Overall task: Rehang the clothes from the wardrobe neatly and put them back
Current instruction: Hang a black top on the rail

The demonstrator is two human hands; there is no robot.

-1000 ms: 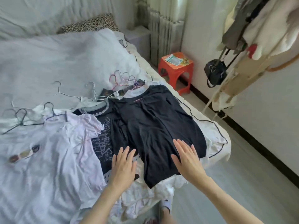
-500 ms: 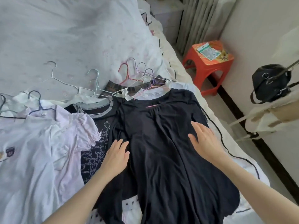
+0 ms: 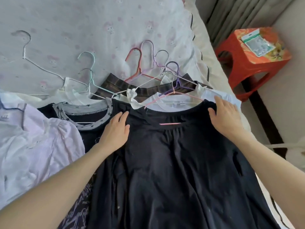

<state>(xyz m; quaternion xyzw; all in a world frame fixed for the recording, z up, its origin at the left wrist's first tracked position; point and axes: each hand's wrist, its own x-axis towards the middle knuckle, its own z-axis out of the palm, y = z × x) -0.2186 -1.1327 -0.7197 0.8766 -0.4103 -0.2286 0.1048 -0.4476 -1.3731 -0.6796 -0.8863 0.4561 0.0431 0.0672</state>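
Head view, single frame. I log a black dress (image 3: 173, 162) spread flat on the bed (image 3: 99, 22), neckline toward the far side, on top of a pile of other clothes. A pink hanger (image 3: 168, 123) shows through its neck opening, with the hook end reaching up past the collar.

Left hand (image 3: 115, 129): lies flat on the dress's left shoulder, fingers straight and together, gripping nothing. Right hand (image 3: 226, 116): rests flat on the right shoulder at the garment's edge, fingers extended, thumb out along the neckline; nothing grasped. Both hands released, pressing fabric.

Just left of the dress, a dark shirt with a grey star-print collar (image 3: 87, 113) lies partly under it. Further left, a pale lilac blouse (image 3: 41, 146). Beyond the neckline, a white garment (image 3: 173, 101) and a plaid piece (image 3: 148, 89) lie beneath, with several wire hangers (image 3: 148, 63) overlapping on the bedsheet.

To the right of the bed, a red stool (image 3: 250, 63) stands on the floor, with a clear packet (image 3: 257, 42) on its top.
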